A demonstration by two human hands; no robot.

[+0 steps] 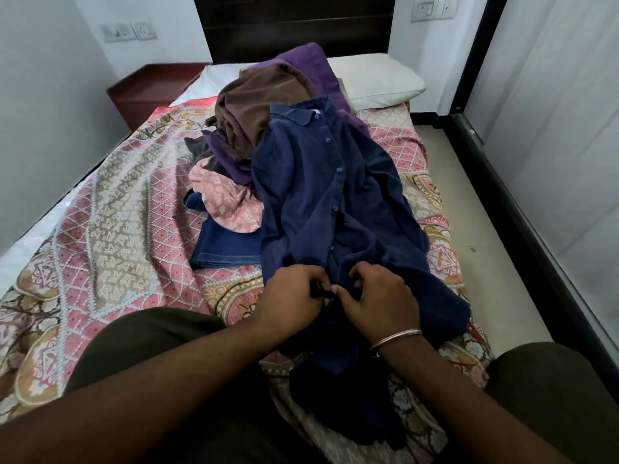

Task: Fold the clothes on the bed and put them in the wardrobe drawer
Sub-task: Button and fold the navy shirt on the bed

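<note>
A long navy-blue button-front shirt (321, 195) is laid lengthwise along the bed (110, 209), its collar resting against the heap of unfolded clothes and its lower hem drawn toward the person. The step in hand is judged to be the fastening of a lower button before folding. It would be done well if the two placket edges were brought level, the button passed fully through its hole, and the fabric then smoothed flat away from the heap, so that later folds lie square.

The left hand (291, 296) is closed in a pinch on the shirt's front edge, fingers curled, thumb against forefinger. The right hand (378, 296), a thin metal bangle (395, 339) at its wrist, is likewise curled, fingertips gripping the opposite edge. The two hands are nearly touching over the placket.

Beyond the shirt's collar, a brown garment (254, 102) and a purple cloth (311, 58) are piled. Beside the shirt, on its left, a pink patterned piece (227, 202) and folded blue denim (224, 249) are noted. No wardrobe drawer is identified in view.
</note>
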